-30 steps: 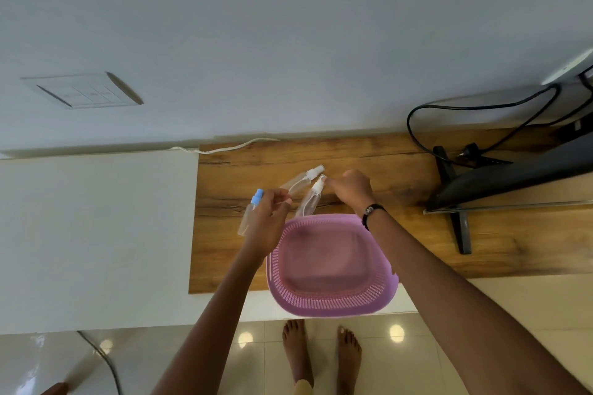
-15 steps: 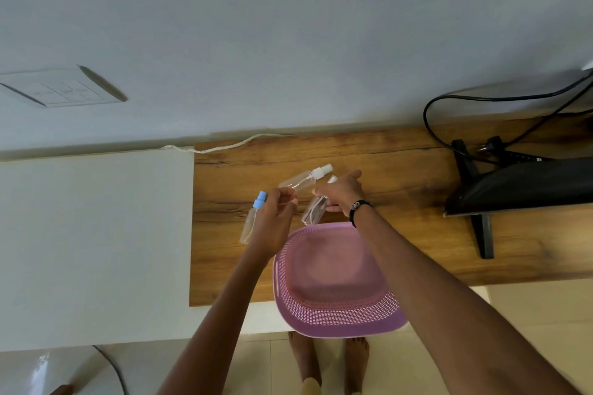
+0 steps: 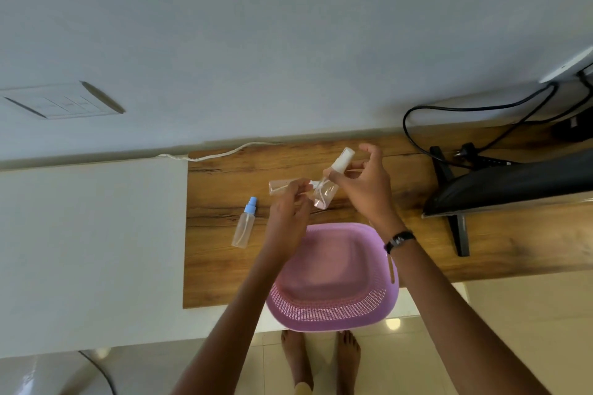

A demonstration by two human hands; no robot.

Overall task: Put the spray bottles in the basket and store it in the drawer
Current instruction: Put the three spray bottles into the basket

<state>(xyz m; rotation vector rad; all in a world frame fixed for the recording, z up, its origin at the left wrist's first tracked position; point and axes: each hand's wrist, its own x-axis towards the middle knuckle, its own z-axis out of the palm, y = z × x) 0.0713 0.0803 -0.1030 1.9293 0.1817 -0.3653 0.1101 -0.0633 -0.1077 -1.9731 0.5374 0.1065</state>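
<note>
A lilac perforated basket [image 3: 333, 314] stands empty on the wooden desk [image 3: 224, 266], overhanging its front edge. Beyond the basket my right hand [image 3: 365, 189] holds a clear spray bottle with a white cap [image 3: 327, 192], tilted and lifted off the desk. My left hand [image 3: 288, 218] is just left of it, fingers pinched on a second clear bottle [image 3: 280, 187] that lies flat on the wood. A third bottle with a blue cap [image 3: 245, 224] lies alone near the desk's left edge, touched by neither hand.
A black monitor [image 3: 513, 183] on a stand [image 3: 459, 234] fills the desk's right side, with black cables [image 3: 481, 109] behind it. A white cord [image 3: 224, 151] runs along the back edge. A white surface [image 3: 90, 234] adjoins on the left. My bare feet [image 3: 321, 359] are on tiles below.
My left hand let go of the blue-capped bottle, which now lies on the desk, and moved right to the flat clear bottle. My right hand raised its bottle.
</note>
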